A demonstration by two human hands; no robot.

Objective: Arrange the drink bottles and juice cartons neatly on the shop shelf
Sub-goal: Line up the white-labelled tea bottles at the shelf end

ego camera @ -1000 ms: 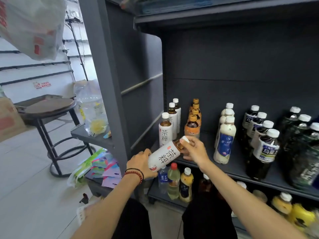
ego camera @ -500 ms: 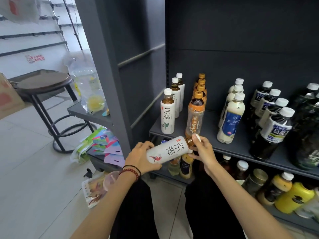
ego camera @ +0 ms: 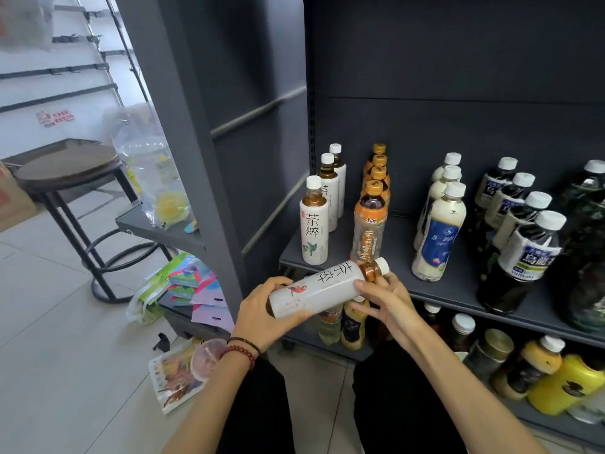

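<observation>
A white-labelled tea bottle (ego camera: 322, 288) lies tilted on its side in front of the shelf edge, cap pointing right. My left hand (ego camera: 266, 314) grips its base. My right hand (ego camera: 381, 301) holds its neck end with curled fingers. On the dark grey shelf (ego camera: 458, 290) stand rows of bottles: three matching white tea bottles (ego camera: 314, 224) at the left, several orange-capped tea bottles (ego camera: 370, 224), three milky bottles (ego camera: 438, 234), then dark oolong bottles (ego camera: 520, 257).
A lower shelf holds yellow bottles (ego camera: 563, 381), jars and small juice bottles (ego camera: 353, 326). A grey upright post (ego camera: 183, 142) bounds the shelf on the left. A round stool (ego camera: 72, 191), a plastic bag (ego camera: 157, 185) and coloured packets (ego camera: 190, 290) sit on the floor side.
The view has dipped and moved closer to the shelf. Both hands keep hold of the tilted white tea bottle, which now sits slightly lower, just below the shelf edge.
</observation>
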